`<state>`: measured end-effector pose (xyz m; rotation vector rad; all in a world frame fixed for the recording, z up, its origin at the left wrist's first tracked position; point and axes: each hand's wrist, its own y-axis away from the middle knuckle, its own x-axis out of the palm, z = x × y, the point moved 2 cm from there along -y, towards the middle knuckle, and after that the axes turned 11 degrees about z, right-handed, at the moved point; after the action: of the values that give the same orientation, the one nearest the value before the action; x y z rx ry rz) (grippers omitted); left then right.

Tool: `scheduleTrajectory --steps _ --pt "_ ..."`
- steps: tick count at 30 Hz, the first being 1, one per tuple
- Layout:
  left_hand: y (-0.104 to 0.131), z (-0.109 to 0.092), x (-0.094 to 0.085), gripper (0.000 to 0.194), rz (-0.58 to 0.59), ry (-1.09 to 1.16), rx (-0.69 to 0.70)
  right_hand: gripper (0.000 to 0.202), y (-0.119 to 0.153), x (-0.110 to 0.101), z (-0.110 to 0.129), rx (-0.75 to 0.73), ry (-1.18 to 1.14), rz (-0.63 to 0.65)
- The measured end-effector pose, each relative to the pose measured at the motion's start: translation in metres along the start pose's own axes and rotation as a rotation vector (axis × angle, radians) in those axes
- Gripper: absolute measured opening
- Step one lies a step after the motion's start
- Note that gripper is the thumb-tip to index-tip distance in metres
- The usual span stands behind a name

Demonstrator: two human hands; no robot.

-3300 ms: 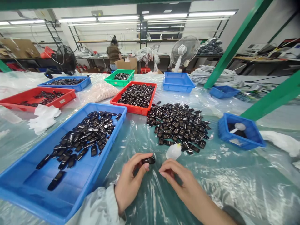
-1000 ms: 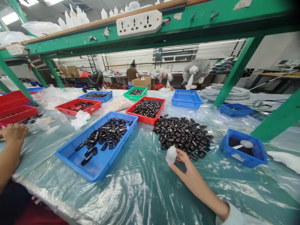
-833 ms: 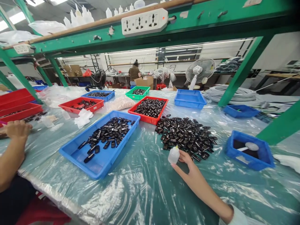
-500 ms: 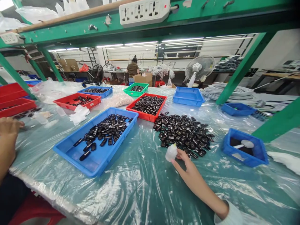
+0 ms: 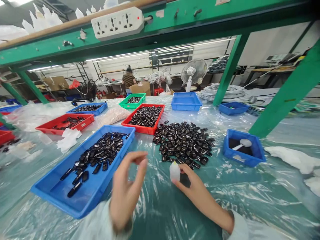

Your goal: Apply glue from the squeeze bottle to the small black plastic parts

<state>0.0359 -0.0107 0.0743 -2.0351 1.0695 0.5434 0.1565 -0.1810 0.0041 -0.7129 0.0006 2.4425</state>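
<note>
My right hand [image 5: 192, 182] is closed on a small white translucent squeeze bottle [image 5: 174, 171] with a yellowish tip, held upright at the near edge of a loose pile of small black plastic pieces [image 5: 185, 141]. To its left, my left hand [image 5: 128, 190] is raised over the table, slightly blurred. Its thumb and fingers are apart with nothing between them. Beside that hand lies a long blue tray [image 5: 58, 190], partly filled with the same kind of black pieces [image 5: 105, 146].
A red tray [image 5: 126, 122] of black pieces sits behind the pile. At right, a blue bin [image 5: 257, 156] holds dark material and a white scoop [image 5: 245, 143]. Green shelf posts [image 5: 232, 66] rise from the plastic-covered table [image 5: 160, 213]. Far back, a person [image 5: 128, 79] faces away.
My left hand has come into view from below, beside the long blue tray. The view has turned right, and another person's hand at the left edge has left the picture. My right hand keeps the bottle.
</note>
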Motion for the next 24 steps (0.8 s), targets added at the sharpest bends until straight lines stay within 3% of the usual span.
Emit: scheduleTrajectory --steps 4,7,10,13,16,20,24 --pt "-0.025 0.022 0.049 0.007 0.200 -0.048 -0.047 0.021 0.013 -0.004 -0.003 0.015 0.009 0.014" --pt "-0.040 0.037 0.084 0.007 0.227 -0.093 -0.110 0.022 0.018 -0.007 -0.008 0.038 0.013 0.018" --pt "-0.048 0.040 0.103 0.012 0.220 -0.085 -0.127 0.021 0.019 -0.009 -0.008 0.049 0.013 0.036" --pt "-0.047 0.038 0.103 0.006 0.224 -0.009 -0.110 0.020 0.019 -0.009 -0.005 0.060 0.007 0.061" --pt "-0.034 0.036 0.089 0.002 0.212 0.114 -0.096 0.024 0.021 -0.008 -0.005 0.132 -0.026 0.090" --pt "-0.004 0.034 0.069 0.014 0.244 0.312 -0.081 0.033 0.024 -0.009 -0.009 0.200 -0.071 0.073" --pt "0.020 0.032 0.063 0.024 0.341 0.538 -0.102 0.033 0.024 -0.009 -0.011 0.192 -0.088 0.087"
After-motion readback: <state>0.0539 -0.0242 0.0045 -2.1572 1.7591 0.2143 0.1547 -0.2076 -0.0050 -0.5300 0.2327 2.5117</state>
